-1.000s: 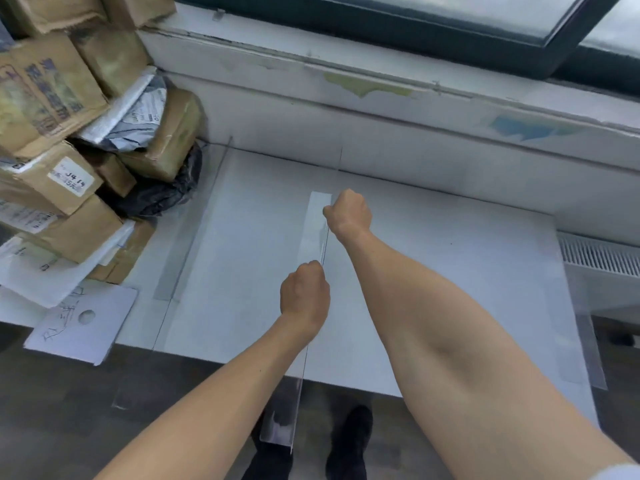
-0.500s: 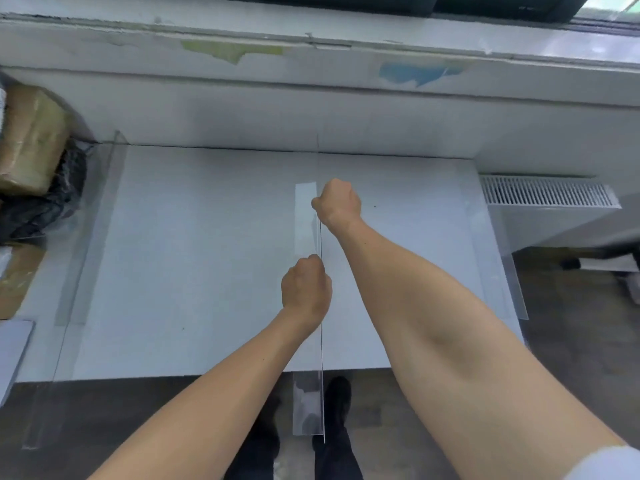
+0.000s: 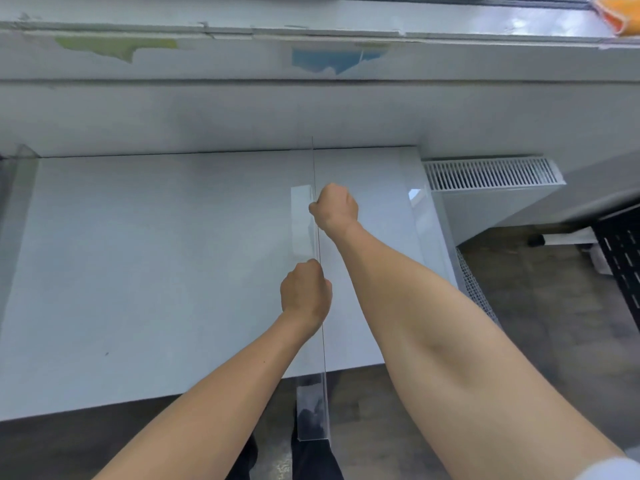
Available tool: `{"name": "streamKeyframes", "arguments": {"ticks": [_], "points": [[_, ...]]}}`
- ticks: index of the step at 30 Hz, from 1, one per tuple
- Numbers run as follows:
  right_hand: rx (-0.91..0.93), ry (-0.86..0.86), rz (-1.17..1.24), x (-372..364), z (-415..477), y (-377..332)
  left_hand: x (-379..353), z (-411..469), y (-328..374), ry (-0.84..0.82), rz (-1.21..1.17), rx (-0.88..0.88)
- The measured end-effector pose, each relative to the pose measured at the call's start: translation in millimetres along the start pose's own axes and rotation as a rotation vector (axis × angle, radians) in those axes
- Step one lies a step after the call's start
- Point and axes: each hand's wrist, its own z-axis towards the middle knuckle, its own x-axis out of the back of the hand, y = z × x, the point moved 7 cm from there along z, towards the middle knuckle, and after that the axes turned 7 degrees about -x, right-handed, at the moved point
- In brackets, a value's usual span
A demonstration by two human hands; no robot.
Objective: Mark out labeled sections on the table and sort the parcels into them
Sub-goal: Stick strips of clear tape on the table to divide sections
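Observation:
A clear acrylic divider point(image 3: 311, 410) stands on edge across the white table point(image 3: 156, 271), running from the back wall out past the front edge. My left hand point(image 3: 304, 292) is closed on its top edge near the middle of the table. My right hand point(image 3: 334, 207) grips the same top edge farther back. Another clear divider point(image 3: 420, 216) lies along the table's right edge, and a third point(image 3: 19, 174) at the far left. No parcels are in view.
A white windowsill wall point(image 3: 311, 105) with torn green and blue patches backs the table. A white radiator grille point(image 3: 491, 173) sits to the right, with a black perforated rack point(image 3: 620, 258) beyond it. Dark floor lies below the front edge.
My view has swung right, so the parcel pile at the left has left the frame. Both hands keep their grip on the divider, which now sits right of the table's middle.

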Motion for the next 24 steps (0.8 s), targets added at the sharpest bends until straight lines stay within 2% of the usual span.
{"name": "streamKeyframes", "arguments": {"ticks": [12, 24], "points": [[-0.002, 0.018, -0.009, 14.7, 34.3, 56.7, -43.9, 23.8, 57.8, -0.027, -0.054, 0.015], [0.001, 0.016, 0.007, 10.7, 45.3, 75.7, -60.8, 28.6, 69.2, -0.052, -0.033, 0.025]]}}
